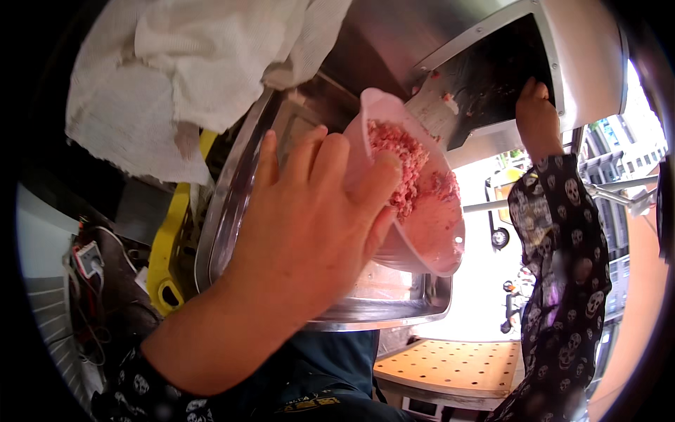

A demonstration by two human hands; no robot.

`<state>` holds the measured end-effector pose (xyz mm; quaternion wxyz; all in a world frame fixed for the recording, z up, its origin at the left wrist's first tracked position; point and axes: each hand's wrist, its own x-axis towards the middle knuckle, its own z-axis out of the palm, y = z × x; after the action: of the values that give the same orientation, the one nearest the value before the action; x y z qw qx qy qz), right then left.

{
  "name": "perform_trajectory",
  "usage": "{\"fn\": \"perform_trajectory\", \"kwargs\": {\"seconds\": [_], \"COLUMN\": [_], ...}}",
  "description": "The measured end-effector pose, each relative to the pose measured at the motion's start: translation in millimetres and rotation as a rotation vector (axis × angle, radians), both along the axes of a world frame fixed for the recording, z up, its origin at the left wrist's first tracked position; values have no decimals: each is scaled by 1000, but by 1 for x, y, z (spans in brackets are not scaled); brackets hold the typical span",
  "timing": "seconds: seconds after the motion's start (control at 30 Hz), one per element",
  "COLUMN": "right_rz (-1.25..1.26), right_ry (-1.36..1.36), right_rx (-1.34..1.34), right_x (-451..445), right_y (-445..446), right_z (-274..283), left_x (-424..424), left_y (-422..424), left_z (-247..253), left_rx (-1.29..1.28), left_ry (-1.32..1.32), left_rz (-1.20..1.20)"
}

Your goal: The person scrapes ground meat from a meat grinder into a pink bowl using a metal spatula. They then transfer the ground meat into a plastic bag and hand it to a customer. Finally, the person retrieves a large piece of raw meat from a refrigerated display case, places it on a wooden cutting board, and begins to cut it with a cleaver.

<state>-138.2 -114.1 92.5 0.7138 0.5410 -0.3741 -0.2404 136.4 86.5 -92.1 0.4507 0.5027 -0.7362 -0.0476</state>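
My left hand (311, 211), seen from its back, grips the near rim of a pink plastic bowl (432, 227), with the thumb over the inside. Raw minced meat (401, 163) lies in the tilted bowl, and thinner bits cling to its wall. Beneath the bowl is a rectangular stainless-steel tray (369, 316). At the upper right, my right hand (538, 113) reaches to the framed dark opening (501, 68) of a steel machine. Its fingers are curled and partly lost in the dark, so what they touch is unclear. Meat scraps (450, 103) stick to the surface at the opening.
A stained white cloth (174, 68) hangs at the upper left. Below it are a yellow plastic part (169, 248) and a power strip (88, 258) with cables. A perforated wooden board (448, 366) lies at the lower right, with a bright street beyond.
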Motion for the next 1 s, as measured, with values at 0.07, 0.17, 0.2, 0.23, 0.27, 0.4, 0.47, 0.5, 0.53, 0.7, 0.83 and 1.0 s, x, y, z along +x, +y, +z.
{"fn": "perform_trajectory", "kwargs": {"seconds": [0.07, 0.17, 0.2, 0.23, 0.27, 0.4, 0.47, 0.5, 0.53, 0.7, 0.83, 1.0], "right_rz": [-92, -87, -83, -83, -86, -70, 8, 40, -58, -150, -210, -95], "right_ry": [72, -83, -152, -221, -289, -534, -546, -549, -544, -457, -407, -290], "right_rx": [-73, -96, -54, -14, 24, 251, 298, 317, 183, 55, 220, 33], "right_x": [12, -16, -12, -9, -7, 19, 35, 42, 50, 32, 48, 44], "right_y": [-25, -68, -71, -72, -72, -52, -29, -18, -13, -16, 19, 5], "right_z": [1, 23, 26, 29, 33, 20, 13, 14, 15, 18, 0, 8], "left_x": [9, 11, 10, 10, 10, 11, 14, 15, 15, 11, 11, 13], "left_y": [5, 6, 4, 2, 1, 3, 3, 3, 3, 3, 4, 4], "left_z": [-3, -6, -9, -11, -13, -8, -8, -8, -7, -7, -6, -11], "left_rx": [2, -34, -33, -33, -20, 36, 66, 73, 80, 100, 128, 99], "left_ry": [-12, 49, 62, 76, 90, 39, 15, 11, 5, -3, -6, 27], "left_rz": [73, 95, 87, 76, 47, 63, 74, 74, 75, 83, 68, 101]}}
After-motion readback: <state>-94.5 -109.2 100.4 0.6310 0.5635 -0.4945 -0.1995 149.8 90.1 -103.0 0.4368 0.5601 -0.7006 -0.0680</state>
